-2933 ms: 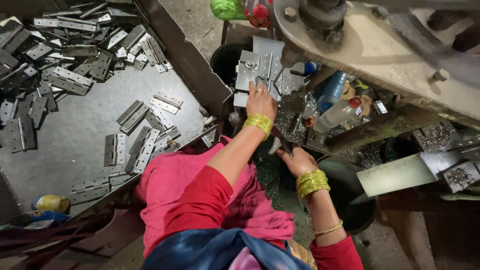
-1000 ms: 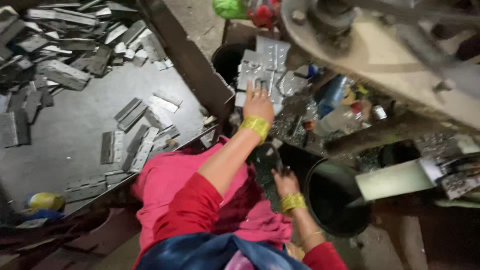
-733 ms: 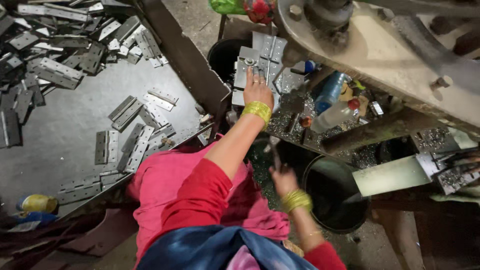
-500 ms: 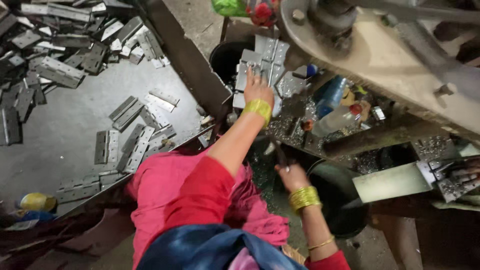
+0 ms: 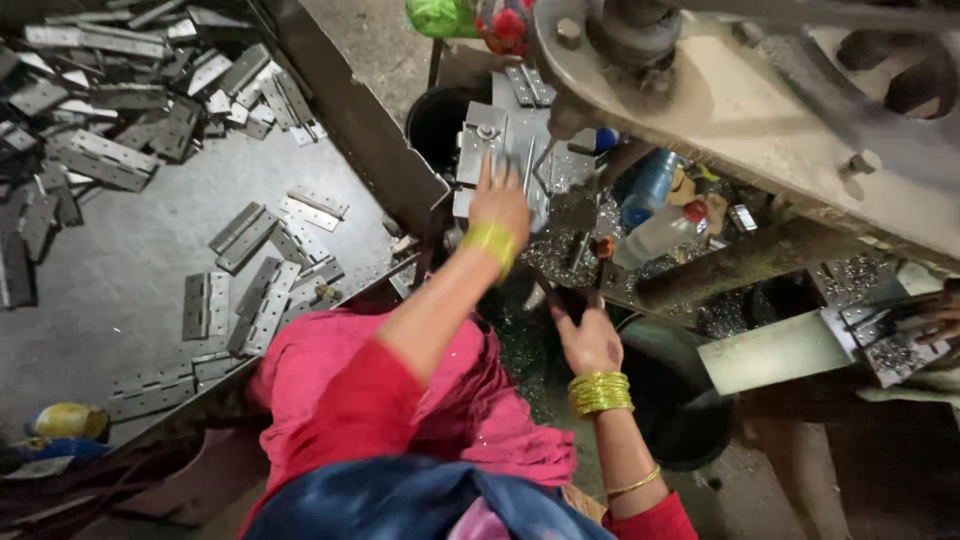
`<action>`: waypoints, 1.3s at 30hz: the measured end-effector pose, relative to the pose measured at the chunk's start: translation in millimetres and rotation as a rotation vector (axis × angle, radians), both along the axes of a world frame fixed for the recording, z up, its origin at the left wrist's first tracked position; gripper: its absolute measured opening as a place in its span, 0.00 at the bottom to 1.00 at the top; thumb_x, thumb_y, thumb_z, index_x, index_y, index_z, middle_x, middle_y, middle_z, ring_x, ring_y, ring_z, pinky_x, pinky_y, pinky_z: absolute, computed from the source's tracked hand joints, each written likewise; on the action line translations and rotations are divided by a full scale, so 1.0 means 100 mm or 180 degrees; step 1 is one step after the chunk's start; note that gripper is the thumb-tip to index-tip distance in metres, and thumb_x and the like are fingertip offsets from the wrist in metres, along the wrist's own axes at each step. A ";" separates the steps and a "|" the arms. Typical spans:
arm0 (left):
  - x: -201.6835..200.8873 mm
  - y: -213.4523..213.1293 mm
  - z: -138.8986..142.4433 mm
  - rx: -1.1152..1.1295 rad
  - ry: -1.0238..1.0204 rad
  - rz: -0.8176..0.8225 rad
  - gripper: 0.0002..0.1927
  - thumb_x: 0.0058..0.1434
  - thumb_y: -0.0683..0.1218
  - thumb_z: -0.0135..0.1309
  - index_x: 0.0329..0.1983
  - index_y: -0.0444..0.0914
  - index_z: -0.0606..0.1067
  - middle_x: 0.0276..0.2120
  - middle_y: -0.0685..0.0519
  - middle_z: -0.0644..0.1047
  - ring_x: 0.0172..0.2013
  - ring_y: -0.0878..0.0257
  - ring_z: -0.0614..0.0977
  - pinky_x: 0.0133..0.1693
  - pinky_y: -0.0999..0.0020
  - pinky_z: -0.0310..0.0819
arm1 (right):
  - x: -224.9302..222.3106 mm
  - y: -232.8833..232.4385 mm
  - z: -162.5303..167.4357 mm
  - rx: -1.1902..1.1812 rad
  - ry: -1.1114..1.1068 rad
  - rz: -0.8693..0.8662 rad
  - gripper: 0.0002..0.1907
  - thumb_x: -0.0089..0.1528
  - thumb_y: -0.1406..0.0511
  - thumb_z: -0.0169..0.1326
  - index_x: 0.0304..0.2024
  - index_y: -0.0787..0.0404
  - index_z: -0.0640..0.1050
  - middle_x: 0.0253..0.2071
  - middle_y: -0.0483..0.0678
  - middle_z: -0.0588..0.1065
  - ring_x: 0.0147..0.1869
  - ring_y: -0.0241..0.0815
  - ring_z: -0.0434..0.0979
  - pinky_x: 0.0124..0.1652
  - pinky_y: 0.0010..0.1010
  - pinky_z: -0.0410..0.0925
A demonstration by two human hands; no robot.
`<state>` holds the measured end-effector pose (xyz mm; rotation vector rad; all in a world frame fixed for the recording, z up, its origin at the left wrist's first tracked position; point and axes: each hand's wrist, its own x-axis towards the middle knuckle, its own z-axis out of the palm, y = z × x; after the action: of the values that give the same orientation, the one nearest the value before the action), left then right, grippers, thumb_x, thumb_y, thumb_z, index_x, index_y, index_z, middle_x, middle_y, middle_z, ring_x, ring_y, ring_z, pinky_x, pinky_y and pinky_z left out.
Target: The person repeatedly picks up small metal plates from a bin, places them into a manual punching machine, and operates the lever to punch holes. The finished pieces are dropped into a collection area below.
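Hinge plates (image 5: 505,150) lie on the press bed's near edge, pinned flat under the left hand (image 5: 500,200), fingers spread open to steady them; the right hand (image 5: 588,335) is closed round a dark lever handle (image 5: 600,262) below the bed

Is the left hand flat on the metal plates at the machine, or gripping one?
Flat. The left hand lies palm down with fingers spread on the grey metal plates; none curl around an edge.
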<state>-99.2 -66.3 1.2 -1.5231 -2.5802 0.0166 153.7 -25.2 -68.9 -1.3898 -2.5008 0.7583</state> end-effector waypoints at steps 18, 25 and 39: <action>0.47 0.00 -0.03 0.1097 0.0101 0.0232 0.18 0.65 0.50 0.46 0.49 0.38 0.81 0.58 0.47 0.77 0.59 0.54 0.71 0.58 0.56 0.60 | -0.15 -0.35 0.71 -0.0726 -0.0316 0.0151 0.36 0.58 0.48 0.55 0.65 0.53 0.70 0.49 0.65 0.78 0.53 0.66 0.79 0.51 0.50 0.71; 0.33 -0.07 0.03 -0.0138 0.0042 -0.0079 0.20 0.70 0.50 0.41 0.51 0.41 0.82 0.59 0.45 0.76 0.70 0.47 0.63 0.66 0.46 0.47 | -0.28 -0.03 0.76 -0.0332 -0.0250 0.0700 0.33 0.60 0.44 0.55 0.58 0.58 0.75 0.53 0.65 0.78 0.59 0.65 0.76 0.57 0.48 0.67; 0.14 -0.05 -0.03 0.0703 -0.0006 0.0105 0.16 0.63 0.45 0.47 0.42 0.35 0.84 0.59 0.43 0.77 0.66 0.50 0.67 0.67 0.39 0.44 | 0.13 -0.04 -0.89 -0.0089 -0.0088 0.0402 0.28 0.61 0.47 0.56 0.44 0.65 0.78 0.41 0.65 0.78 0.47 0.69 0.77 0.45 0.54 0.70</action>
<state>-84.8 -71.5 -1.8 -1.4021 -2.5102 -0.2576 166.3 -28.7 -157.7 -1.2688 -2.6298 0.8056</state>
